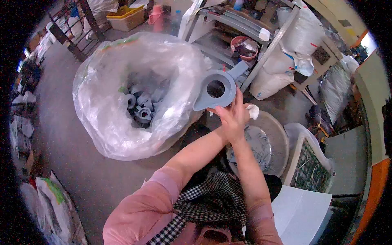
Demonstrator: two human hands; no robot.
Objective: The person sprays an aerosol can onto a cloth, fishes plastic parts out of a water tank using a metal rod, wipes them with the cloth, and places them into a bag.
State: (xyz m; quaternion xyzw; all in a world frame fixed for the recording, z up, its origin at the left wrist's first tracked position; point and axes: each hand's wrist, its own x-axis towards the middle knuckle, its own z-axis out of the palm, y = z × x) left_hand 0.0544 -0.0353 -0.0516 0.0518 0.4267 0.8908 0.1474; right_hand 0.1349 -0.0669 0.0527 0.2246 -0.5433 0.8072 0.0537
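A grey plastic jug [215,90] with a pointed spout and a straight handle is held up in front of me, its round opening facing the camera. My right hand [233,116] grips its lower right side, thumb and fingers pressed on the rim. The left forearm crosses behind the right wrist, so my left hand is mostly hidden and its fingers cannot be made out. Beside the hands shows a small white piece [252,111], perhaps cloth. To the left stands a big clear plastic bag [102,102], open at the top, with several grey plastic parts [143,112] inside.
Below my hands sits a round basin [281,134] with thin grey scraps in it. A metal rack [271,47] holds a pink bowl [244,48]. White sacks [271,79] lean beside it. A framed crate [308,163] stands at the right, another sack [57,204] at lower left.
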